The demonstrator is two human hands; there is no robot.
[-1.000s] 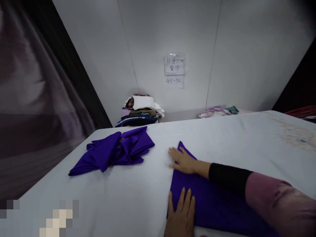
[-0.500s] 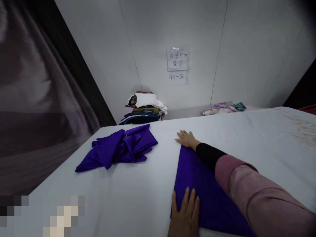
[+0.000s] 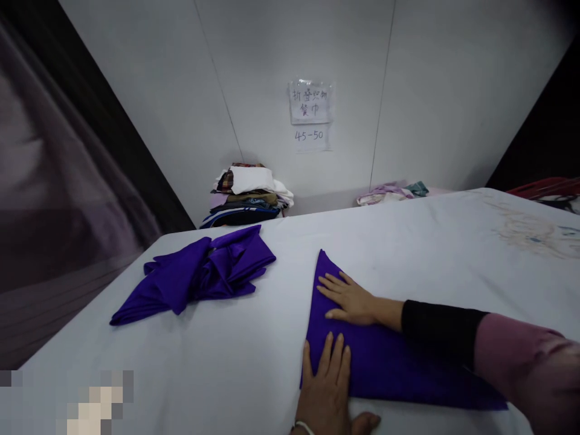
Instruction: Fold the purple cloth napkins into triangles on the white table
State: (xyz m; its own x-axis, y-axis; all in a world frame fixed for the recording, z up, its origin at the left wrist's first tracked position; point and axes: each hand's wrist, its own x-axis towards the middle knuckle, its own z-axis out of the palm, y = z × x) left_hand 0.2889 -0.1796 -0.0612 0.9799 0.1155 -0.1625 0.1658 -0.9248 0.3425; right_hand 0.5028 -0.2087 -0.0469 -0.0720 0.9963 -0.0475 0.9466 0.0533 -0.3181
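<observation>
left hand: lower middle of the frame, laid flat and open with fingers together, gripping nothing, just pressing on the near left edge of the cloth
right hand: a bit higher up, also flat and open with fingers spread, palm down on the cloth below its tip
why flat: my guess is the palms pinned the slippery fabric so the crease stayed put
cloth: purple, lying as a triangle on the table, lower centre-right, tip pointing up the frame
heap: more purple cloths bunched loosely left of centre, well apart from the hands, probably parked out of the way
stack: mixed clothes piled against the wall, upper centre-left, not in any box that I could see
pile: small pastel bundle by the wall, upper right of centre
sign: handwritten paper taped up top, "45-50" under it
</observation>
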